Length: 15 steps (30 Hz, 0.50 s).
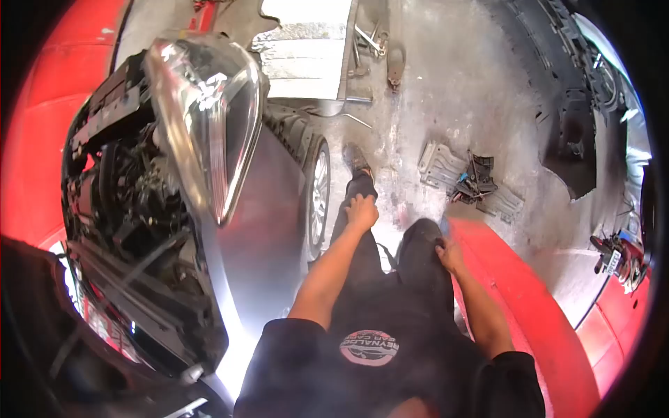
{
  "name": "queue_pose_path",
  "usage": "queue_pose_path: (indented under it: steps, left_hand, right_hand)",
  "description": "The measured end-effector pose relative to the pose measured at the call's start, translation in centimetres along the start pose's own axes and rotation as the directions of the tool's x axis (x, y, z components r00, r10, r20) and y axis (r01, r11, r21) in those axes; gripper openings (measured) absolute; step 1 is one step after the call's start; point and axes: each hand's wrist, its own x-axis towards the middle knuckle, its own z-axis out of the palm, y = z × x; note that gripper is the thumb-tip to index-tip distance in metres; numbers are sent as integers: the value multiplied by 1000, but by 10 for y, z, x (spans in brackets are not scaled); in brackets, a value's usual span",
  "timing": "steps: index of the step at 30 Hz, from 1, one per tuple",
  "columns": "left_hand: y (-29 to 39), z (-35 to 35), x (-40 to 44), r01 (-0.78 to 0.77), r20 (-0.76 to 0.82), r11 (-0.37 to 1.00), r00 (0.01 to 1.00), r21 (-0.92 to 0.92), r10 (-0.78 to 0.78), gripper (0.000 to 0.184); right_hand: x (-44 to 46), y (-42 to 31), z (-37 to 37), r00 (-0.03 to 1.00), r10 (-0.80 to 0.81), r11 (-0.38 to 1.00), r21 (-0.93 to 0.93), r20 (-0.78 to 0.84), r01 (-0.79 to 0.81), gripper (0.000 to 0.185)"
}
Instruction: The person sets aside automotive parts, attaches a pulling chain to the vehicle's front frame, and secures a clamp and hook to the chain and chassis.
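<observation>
Two bare hands at a person's knees, head cam: L hand (362, 212) lies across the L leg of dark trousers (424, 259), fingers part-curled on the cloth; R hand (449, 254) sits at the outer side of the R leg nr the knee, fingers bent in. Can't tell if either has a pinch of fabric; no tool visible in either. Trousers run fwd from lap, long axis of each leg pointing away from the wearer, directly under the L hand and just inside the R.

Off to the person's L, a car w/ its engine bay (139, 174) exposed. Headlight (209, 118) is at the car's front corner, beside the fender (261, 202); its long axis runs roughly fore-and-aft, narrow end twd the wearer. L hand is nearer to it, w/ fender and wheel (319, 202) between; R hand is farther, next to a red curved surface (536, 306). Fwd on the concrete floor (446, 63): metal plates (442, 167), plus tools (369, 42) by the R edge of a pale panel (306, 66).
</observation>
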Motion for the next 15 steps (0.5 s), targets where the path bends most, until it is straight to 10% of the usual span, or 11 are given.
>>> queue_pose_path:
  steps: [5,9,12,15]
  left_hand:
    - [-11,-31,10,117,-2,992,993,-55,-117,34]
    - [-21,-46,22,234,75,972,970,-5,-233,41]
    - [-10,-54,52,356,114,934,928,1,-354,44]
    - [-19,-56,78,424,107,906,900,10,-422,43]
  right_hand:
    - [77,-123,-66,970,-76,997,-32,-231,71,29]
    - [253,-163,-36,991,-122,856,500,-51,131,32]
    - [408,-191,5,961,-63,751,647,268,-131,42]
    - [567,-198,94,957,-179,724,689,230,-30,40]
